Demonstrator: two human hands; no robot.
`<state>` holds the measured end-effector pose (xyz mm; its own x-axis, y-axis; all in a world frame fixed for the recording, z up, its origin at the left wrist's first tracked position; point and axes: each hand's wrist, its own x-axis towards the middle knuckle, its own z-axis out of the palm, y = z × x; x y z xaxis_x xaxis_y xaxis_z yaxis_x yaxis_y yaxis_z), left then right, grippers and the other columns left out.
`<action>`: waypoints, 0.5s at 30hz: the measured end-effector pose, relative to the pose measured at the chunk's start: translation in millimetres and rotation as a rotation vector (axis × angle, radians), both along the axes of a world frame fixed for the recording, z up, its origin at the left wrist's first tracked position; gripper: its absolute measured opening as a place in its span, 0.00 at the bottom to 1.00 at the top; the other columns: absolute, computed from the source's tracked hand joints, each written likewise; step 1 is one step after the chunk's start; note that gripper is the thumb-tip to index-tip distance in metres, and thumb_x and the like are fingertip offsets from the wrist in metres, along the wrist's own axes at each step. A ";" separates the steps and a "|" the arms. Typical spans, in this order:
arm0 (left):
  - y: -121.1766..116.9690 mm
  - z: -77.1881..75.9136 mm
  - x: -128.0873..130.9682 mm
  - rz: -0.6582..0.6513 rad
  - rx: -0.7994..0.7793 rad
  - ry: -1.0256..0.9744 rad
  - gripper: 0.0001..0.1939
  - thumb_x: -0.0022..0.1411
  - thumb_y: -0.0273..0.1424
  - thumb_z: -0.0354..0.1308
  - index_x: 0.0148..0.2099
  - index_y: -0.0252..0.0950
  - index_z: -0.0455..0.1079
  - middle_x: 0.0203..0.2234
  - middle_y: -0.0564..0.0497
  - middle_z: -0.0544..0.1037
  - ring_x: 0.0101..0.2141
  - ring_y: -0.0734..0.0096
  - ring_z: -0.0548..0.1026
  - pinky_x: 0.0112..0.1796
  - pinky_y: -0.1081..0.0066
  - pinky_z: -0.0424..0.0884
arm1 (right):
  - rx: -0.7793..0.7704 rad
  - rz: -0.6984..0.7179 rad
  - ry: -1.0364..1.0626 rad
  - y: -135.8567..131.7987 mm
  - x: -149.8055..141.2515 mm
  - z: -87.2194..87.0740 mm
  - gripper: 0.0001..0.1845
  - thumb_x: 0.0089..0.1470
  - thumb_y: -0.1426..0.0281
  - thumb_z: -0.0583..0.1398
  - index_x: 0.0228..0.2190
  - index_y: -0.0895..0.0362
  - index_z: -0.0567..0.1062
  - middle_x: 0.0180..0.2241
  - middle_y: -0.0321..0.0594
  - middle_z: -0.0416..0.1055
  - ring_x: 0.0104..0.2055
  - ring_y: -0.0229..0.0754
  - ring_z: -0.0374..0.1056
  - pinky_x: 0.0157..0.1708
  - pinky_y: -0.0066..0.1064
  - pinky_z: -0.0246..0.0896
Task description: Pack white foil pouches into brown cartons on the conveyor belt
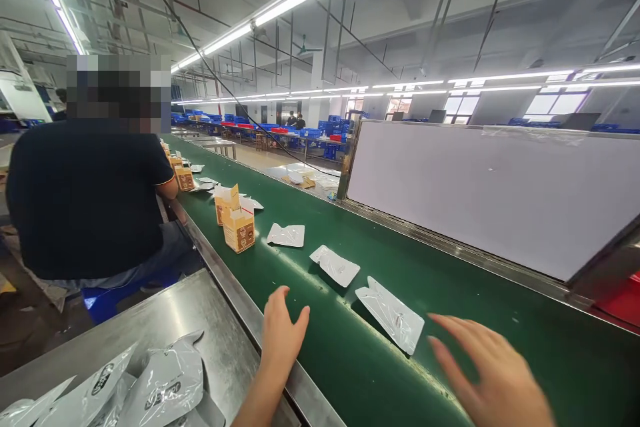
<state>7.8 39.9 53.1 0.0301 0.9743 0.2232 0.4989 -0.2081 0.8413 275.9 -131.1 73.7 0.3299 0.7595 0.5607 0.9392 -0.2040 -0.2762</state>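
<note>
Over the near edge of a green conveyor belt [480,280] I hold my left hand [283,327], thumb and fingers apart, with nothing in it. My right hand [485,367] is also open, its fingertips just right of a silver-white pouch [395,313], a small gap between them. Farther up the belt lie a second pouch [336,265] and a third pouch [287,235]. Beyond them stands an orange-and-white carton [239,230] with its top flaps up, beside another carton [220,205].
More grey-white printed pouches [170,380] are piled on a steel table [200,307] at lower left. A co-worker [90,200] in a dark shirt sits beside the belt at left. A pale upright panel [490,193] borders the belt's far side. More cartons [184,178] stand farther along.
</note>
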 end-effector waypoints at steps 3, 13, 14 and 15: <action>49.6 6.2 -15.4 0.408 0.081 -0.087 0.39 0.50 0.35 0.63 0.60 0.30 0.50 0.57 0.33 0.59 0.60 0.49 0.56 0.58 0.53 0.55 | -0.297 -0.155 -0.016 57.2 -10.0 -45.1 0.30 0.53 0.48 0.49 0.55 0.41 0.66 0.60 0.41 0.57 0.61 0.67 0.50 0.49 0.66 0.51; 197.5 20.5 -75.7 0.441 -0.046 -0.140 0.52 0.37 0.30 0.72 0.60 0.37 0.46 0.55 0.36 0.64 0.56 0.52 0.64 0.54 0.54 0.63 | -0.162 -0.075 0.141 70.6 46.1 -94.5 0.26 0.53 0.56 0.44 0.46 0.49 0.71 0.37 0.44 0.73 0.43 0.54 0.69 0.41 0.52 0.63; 200.7 20.7 -74.4 0.417 -0.061 -0.136 0.49 0.37 0.28 0.72 0.58 0.36 0.50 0.51 0.38 0.68 0.52 0.54 0.68 0.51 0.56 0.66 | -0.128 -0.090 0.224 70.0 42.9 -85.4 0.25 0.52 0.55 0.45 0.44 0.51 0.71 0.36 0.45 0.73 0.38 0.53 0.70 0.36 0.48 0.65; 200.9 22.0 -71.9 0.404 -0.074 -0.129 0.45 0.38 0.26 0.71 0.56 0.35 0.53 0.47 0.40 0.70 0.49 0.55 0.71 0.49 0.57 0.67 | -0.089 -0.128 0.319 69.5 37.4 -74.1 0.25 0.51 0.53 0.46 0.42 0.53 0.70 0.35 0.46 0.73 0.34 0.51 0.70 0.32 0.45 0.66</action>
